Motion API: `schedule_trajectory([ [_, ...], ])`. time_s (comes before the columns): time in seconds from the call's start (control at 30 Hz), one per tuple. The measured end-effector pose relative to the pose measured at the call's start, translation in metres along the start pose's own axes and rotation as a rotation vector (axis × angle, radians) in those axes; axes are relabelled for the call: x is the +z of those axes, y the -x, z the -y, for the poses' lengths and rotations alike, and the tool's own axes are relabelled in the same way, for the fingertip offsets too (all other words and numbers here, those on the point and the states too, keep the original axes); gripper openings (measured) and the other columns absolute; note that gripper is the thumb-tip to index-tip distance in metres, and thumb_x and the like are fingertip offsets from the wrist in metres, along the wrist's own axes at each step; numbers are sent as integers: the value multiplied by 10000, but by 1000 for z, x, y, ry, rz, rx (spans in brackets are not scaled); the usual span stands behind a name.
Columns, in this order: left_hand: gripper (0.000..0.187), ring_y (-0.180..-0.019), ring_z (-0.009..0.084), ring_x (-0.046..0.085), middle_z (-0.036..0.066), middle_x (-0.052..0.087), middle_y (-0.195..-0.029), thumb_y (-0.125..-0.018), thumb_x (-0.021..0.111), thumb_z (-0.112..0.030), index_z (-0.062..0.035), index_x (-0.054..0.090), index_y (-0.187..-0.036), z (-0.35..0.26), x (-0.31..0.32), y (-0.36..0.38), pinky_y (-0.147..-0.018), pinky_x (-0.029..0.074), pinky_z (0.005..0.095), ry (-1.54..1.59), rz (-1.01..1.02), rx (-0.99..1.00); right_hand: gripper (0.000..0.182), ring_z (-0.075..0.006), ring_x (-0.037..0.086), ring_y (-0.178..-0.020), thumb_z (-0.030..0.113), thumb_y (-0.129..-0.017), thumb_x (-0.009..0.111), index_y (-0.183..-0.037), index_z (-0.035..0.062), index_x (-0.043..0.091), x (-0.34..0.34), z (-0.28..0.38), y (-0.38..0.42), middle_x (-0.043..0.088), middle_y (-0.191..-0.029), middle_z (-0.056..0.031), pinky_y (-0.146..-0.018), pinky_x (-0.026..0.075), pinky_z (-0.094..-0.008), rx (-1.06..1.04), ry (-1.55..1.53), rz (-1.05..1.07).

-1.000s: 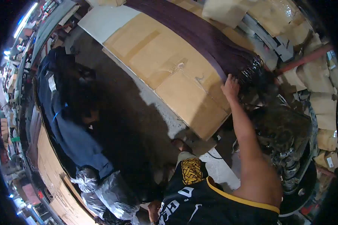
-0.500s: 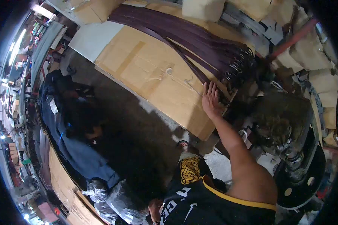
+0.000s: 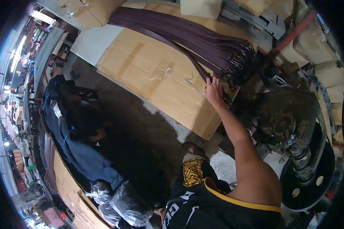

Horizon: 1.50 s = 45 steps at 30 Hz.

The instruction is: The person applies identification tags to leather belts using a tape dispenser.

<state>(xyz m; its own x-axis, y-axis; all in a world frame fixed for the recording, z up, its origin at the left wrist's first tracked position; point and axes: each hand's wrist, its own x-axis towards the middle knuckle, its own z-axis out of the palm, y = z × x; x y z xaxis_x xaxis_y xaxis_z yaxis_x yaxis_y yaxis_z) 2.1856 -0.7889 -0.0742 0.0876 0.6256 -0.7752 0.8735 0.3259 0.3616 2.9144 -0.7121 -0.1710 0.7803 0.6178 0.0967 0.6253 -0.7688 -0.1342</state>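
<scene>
My right hand (image 3: pixel 214 91) is at the near right end of a cardboard-covered table (image 3: pixel 172 91). Its fingers are bent and closed on the end of a dark maroon strap (image 3: pixel 193 59), which lies a little apart from the others. Beyond it is a thick bundle of similar straps (image 3: pixel 179 28), with dark, shiny metal-looking pieces (image 3: pixel 238 59) clustered at the right end. Of my left hand (image 3: pixel 159 212), only a sliver shows low beside my shirt, and its fingers are hidden.
Dark blue cloth (image 3: pixel 84 150) and tied plastic bags (image 3: pixel 130 204) lie at the left. A machine with a round black base (image 3: pixel 309 171) stands at the right. Cardboard boxes (image 3: pixel 200 8) sit behind the straps, and a red bar (image 3: pixel 295 32) slants at the upper right.
My right hand has gone from lying flat with fingers stretched to bent fingers on the strap end. The loose strap curves more. My left hand has dropped mostly out of sight.
</scene>
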Motion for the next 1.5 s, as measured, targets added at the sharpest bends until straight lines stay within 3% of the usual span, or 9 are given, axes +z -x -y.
schedule_trajectory([
  [0.1,273,-881,214,693,150,708,-986,-827,627,-201,-16,694,-1017,9,-1,3,-743,543,331,-16,4,-8,700,-370,436,-1281,278,-736,778,-1326,22,502,-25,-5,-18,449,-1403,-201,-998,420,-469,57,122,-197],
  [0.47,281,-893,223,691,159,706,-990,-836,627,-219,-22,694,-1024,23,11,14,-754,539,339,-32,-7,-31,505,-311,489,-1171,292,-791,670,-1193,-2,587,-41,-6,-59,628,-1168,-138,-971,386,-472,174,195,201],
  [0.67,285,-900,228,689,164,704,-992,-840,627,-229,-25,695,-1028,24,16,19,-760,537,343,-42,-16,-51,463,-306,535,-1129,259,-793,679,-1150,-27,610,7,-16,-67,585,-1162,-149,-949,426,-438,314,154,-77],
  [1.0,293,-912,237,687,171,702,-995,-848,627,-245,-30,695,-1035,23,13,7,-769,533,351,-70,4,-44,566,-323,588,-1167,314,-735,756,-1207,38,611,-5,-23,-87,610,-1225,-224,-997,465,-452,383,-72,268],
  [1.13,296,-916,240,686,174,701,-996,-851,627,-252,-32,695,-1037,25,13,2,-773,531,354,-71,-4,-42,559,-308,643,-1087,284,-711,762,-1182,25,611,-38,-22,-82,664,-1149,-212,-946,487,-418,298,-435,260],
  [1.23,298,-920,243,685,177,700,-997,-853,627,-257,-34,696,-1039,27,10,-3,-776,530,356,-76,-2,-27,524,-322,672,-989,304,-732,759,-1138,0,626,-40,-46,-85,694,-1069,-190,-887,505,-381,368,-928,591],
  [1.33,301,-923,245,684,179,700,-998,-855,627,-262,-35,696,-1041,29,11,-4,-779,529,358,-83,-4,-8,449,-328,690,-888,290,-767,735,-1084,-17,647,-17,-58,-87,714,-950,-186,-858,515,-384,138,-501,624],
  [1.47,304,-927,249,683,182,699,-1000,-858,627,-268,-37,696,-1044,31,17,-1,-783,527,361,-96,-24,9,430,-337,649,-973,229,-787,734,-1123,-19,629,-65,-46,-101,658,-1068,-227,-837,510,-435,274,-160,250],
  [1.5,305,-929,250,683,183,699,-1000,-859,627,-270,-38,696,-1045,34,19,0,-784,527,362,-104,-24,9,414,-336,612,-1039,228,-799,723,-1128,-7,631,-80,-47,-100,624,-1102,-216,-881,489,-441,170,4,-43],
])
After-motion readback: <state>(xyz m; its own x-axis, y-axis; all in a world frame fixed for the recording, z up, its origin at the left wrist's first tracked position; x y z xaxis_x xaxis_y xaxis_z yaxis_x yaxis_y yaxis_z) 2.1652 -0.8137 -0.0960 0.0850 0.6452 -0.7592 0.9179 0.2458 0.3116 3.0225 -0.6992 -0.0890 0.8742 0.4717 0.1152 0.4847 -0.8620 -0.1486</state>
